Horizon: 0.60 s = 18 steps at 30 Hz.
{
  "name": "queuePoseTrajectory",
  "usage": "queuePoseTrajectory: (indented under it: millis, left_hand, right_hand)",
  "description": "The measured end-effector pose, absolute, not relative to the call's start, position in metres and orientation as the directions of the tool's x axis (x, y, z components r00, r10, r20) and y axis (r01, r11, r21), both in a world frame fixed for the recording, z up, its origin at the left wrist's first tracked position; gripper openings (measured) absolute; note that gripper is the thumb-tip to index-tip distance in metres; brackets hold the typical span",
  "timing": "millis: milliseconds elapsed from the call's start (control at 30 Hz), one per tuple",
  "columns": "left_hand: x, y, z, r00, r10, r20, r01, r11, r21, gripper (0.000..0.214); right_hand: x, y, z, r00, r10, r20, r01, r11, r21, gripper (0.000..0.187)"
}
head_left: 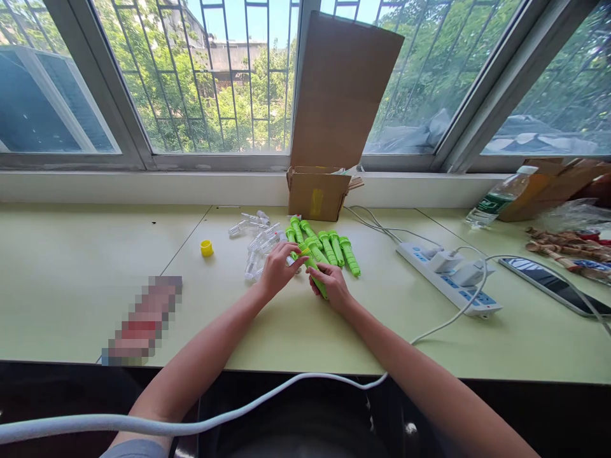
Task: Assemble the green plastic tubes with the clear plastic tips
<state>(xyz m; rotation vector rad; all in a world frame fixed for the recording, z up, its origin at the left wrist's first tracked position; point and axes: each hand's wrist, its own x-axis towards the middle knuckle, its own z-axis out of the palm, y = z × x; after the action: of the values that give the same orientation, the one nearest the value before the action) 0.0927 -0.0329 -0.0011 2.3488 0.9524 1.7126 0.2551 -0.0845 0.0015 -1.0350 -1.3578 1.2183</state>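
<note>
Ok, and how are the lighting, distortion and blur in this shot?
In the head view, daylight enters the barred windows; the window frames lean outward, probably wide-lens stretch; a pixelated patch on the table hides what lies there; the left hand, right hand and held green tube look fairly sharp.

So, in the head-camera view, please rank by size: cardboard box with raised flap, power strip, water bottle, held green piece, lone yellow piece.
1. Cardboard box with raised flap
2. Power strip
3. Water bottle
4. Held green piece, partly covered
5. Lone yellow piece
</note>
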Motion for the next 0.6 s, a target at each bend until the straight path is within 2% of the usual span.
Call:
queuePoseTrajectory:
  millis: [200,600]
  left_hand:
    - [0.093,-0.031,-0.003,0.187,0.539,0.821,0.426,-0.798,0.427,0.018]
    - [0.089,-0.033,-0.003,0.176,0.529,0.830,0.462,-0.789,0.405,0.017]
  right_hand:
    - [0.255,-0.087,0.003,-0.162,0.980,0.118,-0.030,0.114,-0.993,0.039]
    - [0.249,-0.083,-0.008,-0.103,0.983,0.152,0.120,0.164,-0.979,0.043]
